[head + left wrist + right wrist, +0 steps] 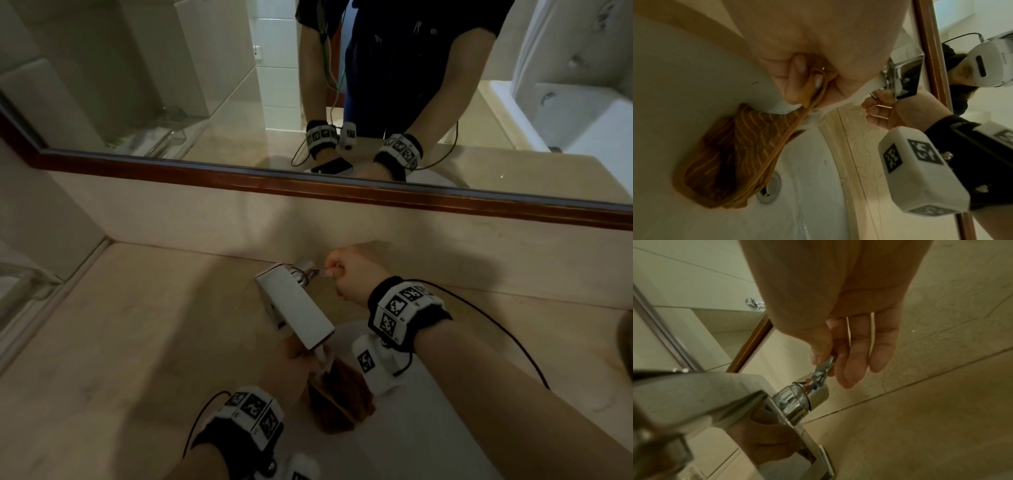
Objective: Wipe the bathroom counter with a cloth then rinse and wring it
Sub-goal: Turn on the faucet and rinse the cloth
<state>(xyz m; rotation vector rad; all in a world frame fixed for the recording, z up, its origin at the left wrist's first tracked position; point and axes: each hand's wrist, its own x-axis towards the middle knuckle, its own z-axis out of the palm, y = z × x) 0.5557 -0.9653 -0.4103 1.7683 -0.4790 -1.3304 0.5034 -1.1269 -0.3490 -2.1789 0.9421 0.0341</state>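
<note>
Water (322, 356) ran from the faucet (298, 308) spout onto the orange striped cloth (731, 155), which hung over the white sink (813, 186) basin above the drain (770, 188). The left hand (797, 78) pinched the cloth's top hem between curled fingers. The right hand (840, 331) held the thin chrome lever (825, 365) between thumb and forefinger, remaining fingers extended. The beige counter (120, 325) surrounded the sink below the mirror (205, 85).

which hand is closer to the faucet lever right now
Right. The right hand pinches the faucet lever itself; the left hand is down under the spout, holding the orange cloth.
</note>
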